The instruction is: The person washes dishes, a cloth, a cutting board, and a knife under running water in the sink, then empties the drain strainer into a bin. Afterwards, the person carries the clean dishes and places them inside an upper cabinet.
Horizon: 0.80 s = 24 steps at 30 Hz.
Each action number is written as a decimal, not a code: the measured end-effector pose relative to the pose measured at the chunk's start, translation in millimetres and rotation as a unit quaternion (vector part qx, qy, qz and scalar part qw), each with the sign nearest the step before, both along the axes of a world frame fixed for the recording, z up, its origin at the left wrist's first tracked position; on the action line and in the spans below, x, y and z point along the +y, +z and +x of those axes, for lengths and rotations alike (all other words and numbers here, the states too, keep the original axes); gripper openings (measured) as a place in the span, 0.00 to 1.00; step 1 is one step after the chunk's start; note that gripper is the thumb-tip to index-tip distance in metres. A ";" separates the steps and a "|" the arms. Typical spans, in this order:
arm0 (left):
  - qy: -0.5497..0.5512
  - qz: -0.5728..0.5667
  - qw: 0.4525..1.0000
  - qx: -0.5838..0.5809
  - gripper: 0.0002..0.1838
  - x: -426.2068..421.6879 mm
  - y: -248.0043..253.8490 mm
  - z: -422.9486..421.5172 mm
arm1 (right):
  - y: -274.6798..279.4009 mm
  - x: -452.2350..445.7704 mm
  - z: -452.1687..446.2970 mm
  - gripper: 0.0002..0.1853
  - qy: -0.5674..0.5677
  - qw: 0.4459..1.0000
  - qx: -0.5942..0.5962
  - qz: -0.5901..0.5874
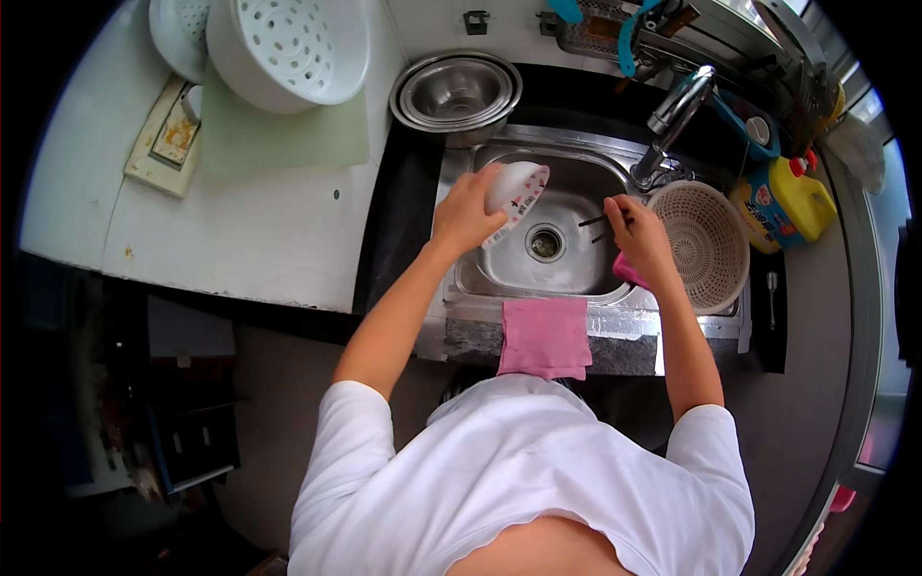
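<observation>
My left hand [465, 213] grips a white bowl [519, 184] with a red pattern, tipped on its side above the left part of the steel sink [471, 274]. Over the sink's right side, my right hand [638, 236] is closed round dark chopsticks [594, 222], whose ends point left. Something pink [629, 271], perhaps a cloth, shows beneath that hand; whether it is held I cannot tell. Just right of the hand lies a beige plastic colander [706, 248].
A pink cloth [545, 336] hangs over the sink's front edge. The faucet [677, 115] rises behind the sink, with a yellow bottle [788, 202] to the right. Nested steel bowls [456, 96] stand back left; a white strainer basket [288, 58] sits on the counter.
</observation>
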State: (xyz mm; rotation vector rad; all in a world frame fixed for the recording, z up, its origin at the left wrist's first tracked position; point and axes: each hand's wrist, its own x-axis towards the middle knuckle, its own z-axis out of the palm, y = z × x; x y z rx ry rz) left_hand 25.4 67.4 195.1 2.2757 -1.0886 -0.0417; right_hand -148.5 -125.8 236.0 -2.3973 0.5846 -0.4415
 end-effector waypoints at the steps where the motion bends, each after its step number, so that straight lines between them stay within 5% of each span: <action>1: 0.038 -0.046 0.995 0.078 0.34 4.9 -8.8 2.9 | 2.7 5.8 2.4 0.14 0.005 1.000 0.000 -0.002; 3: 0.086 -0.088 0.982 0.142 0.32 18.9 -40.8 13.2 | 7.6 19.0 8.1 0.12 0.033 0.993 -0.096 -0.053; 5: 0.200 -0.255 0.835 0.444 0.30 39.0 -52.2 8.3 | 7.3 36.5 14.8 0.07 0.042 0.989 -0.137 -0.028; 6: 0.205 -0.257 0.833 0.445 0.30 49.2 -57.5 6.1 | 4.2 44.7 18.8 0.06 0.103 0.979 -0.169 -0.040; 8: 0.244 -0.354 0.740 0.517 0.27 68.4 -66.1 3.9 | -4.3 63.9 30.8 0.07 0.212 0.952 -0.209 -0.069; 13: 0.255 -0.378 0.703 0.545 0.26 101.3 -84.6 5.5 | -58.6 102.1 64.7 0.08 0.394 0.897 -0.178 -0.090; 24: 0.323 -0.407 0.648 0.557 0.21 129.2 -101.0 2.2 | -107.7 99.3 93.2 0.14 0.478 0.862 -0.137 -0.097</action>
